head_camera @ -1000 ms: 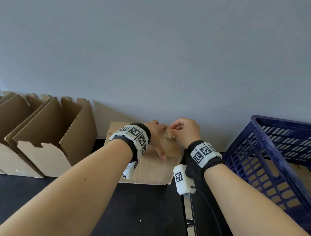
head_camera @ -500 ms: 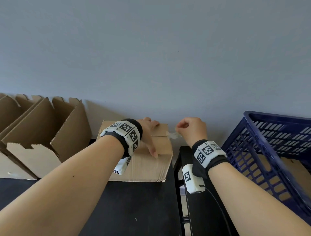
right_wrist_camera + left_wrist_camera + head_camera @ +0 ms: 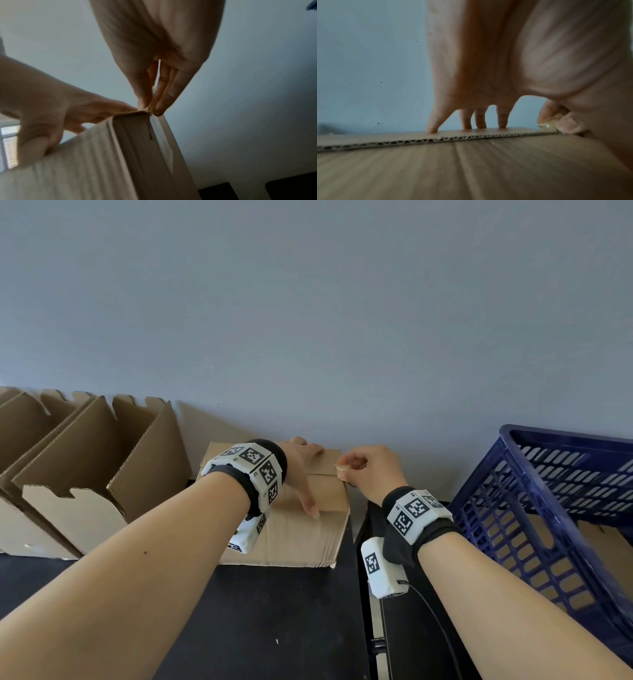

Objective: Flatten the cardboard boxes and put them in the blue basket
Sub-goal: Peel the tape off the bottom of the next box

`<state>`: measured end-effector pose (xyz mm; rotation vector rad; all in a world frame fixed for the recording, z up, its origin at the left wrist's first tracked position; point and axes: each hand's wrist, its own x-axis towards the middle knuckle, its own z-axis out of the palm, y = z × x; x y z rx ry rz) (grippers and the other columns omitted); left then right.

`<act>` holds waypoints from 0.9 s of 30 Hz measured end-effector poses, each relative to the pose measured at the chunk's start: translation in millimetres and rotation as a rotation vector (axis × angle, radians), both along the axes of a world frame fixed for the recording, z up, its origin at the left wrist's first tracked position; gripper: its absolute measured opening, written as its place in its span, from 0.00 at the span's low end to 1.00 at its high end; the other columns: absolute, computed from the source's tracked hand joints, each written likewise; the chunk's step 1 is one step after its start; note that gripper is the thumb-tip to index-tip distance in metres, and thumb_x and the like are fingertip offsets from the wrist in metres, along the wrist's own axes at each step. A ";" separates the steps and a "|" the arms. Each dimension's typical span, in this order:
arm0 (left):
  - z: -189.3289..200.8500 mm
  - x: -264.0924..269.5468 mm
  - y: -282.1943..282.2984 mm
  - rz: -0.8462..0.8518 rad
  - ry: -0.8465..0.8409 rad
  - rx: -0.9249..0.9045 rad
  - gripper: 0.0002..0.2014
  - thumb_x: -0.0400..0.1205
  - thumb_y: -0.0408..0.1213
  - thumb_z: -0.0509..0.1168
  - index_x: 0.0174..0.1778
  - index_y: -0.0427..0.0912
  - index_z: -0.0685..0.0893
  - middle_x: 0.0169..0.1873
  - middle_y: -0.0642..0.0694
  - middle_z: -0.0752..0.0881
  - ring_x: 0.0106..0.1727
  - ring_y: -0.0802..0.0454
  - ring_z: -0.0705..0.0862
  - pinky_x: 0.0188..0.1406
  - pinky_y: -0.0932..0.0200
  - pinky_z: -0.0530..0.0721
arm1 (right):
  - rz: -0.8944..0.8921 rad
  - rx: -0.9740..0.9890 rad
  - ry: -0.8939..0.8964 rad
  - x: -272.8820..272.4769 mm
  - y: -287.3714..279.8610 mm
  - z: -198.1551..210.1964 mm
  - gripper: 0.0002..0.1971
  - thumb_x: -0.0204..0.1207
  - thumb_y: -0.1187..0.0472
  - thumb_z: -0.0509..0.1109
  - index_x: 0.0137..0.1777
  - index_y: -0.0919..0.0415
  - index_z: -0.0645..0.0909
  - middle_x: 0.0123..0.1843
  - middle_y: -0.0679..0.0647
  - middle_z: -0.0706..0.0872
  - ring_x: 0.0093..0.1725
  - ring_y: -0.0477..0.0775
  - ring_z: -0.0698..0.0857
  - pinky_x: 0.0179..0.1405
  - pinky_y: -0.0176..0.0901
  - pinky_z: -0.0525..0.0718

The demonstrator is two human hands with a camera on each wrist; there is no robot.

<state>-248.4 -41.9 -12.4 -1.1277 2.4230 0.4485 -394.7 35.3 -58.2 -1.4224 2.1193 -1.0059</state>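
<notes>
A closed cardboard box [image 3: 291, 535] lies on the black table against the wall. My left hand [image 3: 305, 474] presses on its top with straight, spread fingers [image 3: 433, 128]. My right hand [image 3: 342, 470] pinches a crumpled bit of clear tape [image 3: 546, 125] at the box's top right edge, between thumb and fingers [image 3: 159, 106]. The box [image 3: 120, 155] shows from below in the right wrist view, with my left hand [image 3: 51, 115] on it. The blue basket [image 3: 534, 460] stands tilted at the right, about a hand's width from my right wrist.
Several open cardboard boxes [image 3: 96, 474] stand in a row at the left against the wall. Brown cardboard [image 3: 603, 542] shows through the basket's lattice. A narrow gap [image 3: 358, 594] splits the black table [image 3: 257, 628] below my right wrist.
My right hand pulled the tape from the middle of the box top out to the right, then came back to the box's right edge. The left hand stayed pressed on the box.
</notes>
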 end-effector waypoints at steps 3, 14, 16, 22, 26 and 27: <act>4.1 -3.3 3.3 -0.025 -0.010 -0.012 0.60 0.62 0.56 0.80 0.83 0.54 0.46 0.81 0.51 0.54 0.81 0.46 0.61 0.75 0.42 0.69 | 0.020 0.000 -0.010 -1.4 -0.7 -1.5 0.05 0.69 0.66 0.76 0.39 0.56 0.89 0.33 0.48 0.87 0.40 0.49 0.87 0.54 0.48 0.87; -7.3 -26.6 11.5 -0.060 0.020 -0.053 0.63 0.59 0.59 0.80 0.83 0.54 0.45 0.80 0.51 0.56 0.82 0.46 0.56 0.79 0.42 0.62 | -0.091 0.043 -0.102 -18.3 -0.3 -8.0 0.14 0.72 0.68 0.72 0.30 0.48 0.83 0.31 0.47 0.85 0.30 0.45 0.81 0.41 0.43 0.85; -7.3 -29.0 12.8 -0.058 0.024 -0.047 0.63 0.59 0.59 0.80 0.83 0.54 0.44 0.80 0.51 0.56 0.82 0.46 0.55 0.79 0.41 0.62 | -0.145 0.061 -0.158 -22.8 2.0 -12.0 0.15 0.72 0.69 0.71 0.30 0.49 0.83 0.27 0.48 0.83 0.25 0.45 0.80 0.34 0.41 0.84; -7.6 -30.5 17.3 -0.069 0.009 -0.056 0.63 0.60 0.58 0.80 0.83 0.55 0.44 0.81 0.49 0.55 0.82 0.44 0.55 0.78 0.40 0.62 | -0.226 0.111 -0.184 -28.8 2.1 -31.8 0.13 0.71 0.63 0.76 0.30 0.46 0.82 0.35 0.53 0.89 0.39 0.55 0.89 0.50 0.54 0.89; -5.5 -29.2 20.4 -0.073 0.019 -0.054 0.62 0.61 0.58 0.79 0.83 0.55 0.45 0.81 0.49 0.54 0.82 0.44 0.54 0.79 0.40 0.61 | -0.281 0.145 -0.164 -29.6 2.6 -40.9 0.14 0.71 0.63 0.76 0.28 0.46 0.81 0.43 0.55 0.90 0.46 0.58 0.90 0.49 0.55 0.90; -5.8 -29.2 20.8 -0.072 0.023 -0.053 0.62 0.61 0.58 0.79 0.83 0.55 0.45 0.81 0.49 0.54 0.82 0.44 0.54 0.79 0.40 0.61 | -0.301 0.144 -0.158 -28.9 2.6 -41.3 0.13 0.71 0.63 0.76 0.29 0.47 0.81 0.43 0.55 0.90 0.46 0.58 0.90 0.48 0.54 0.90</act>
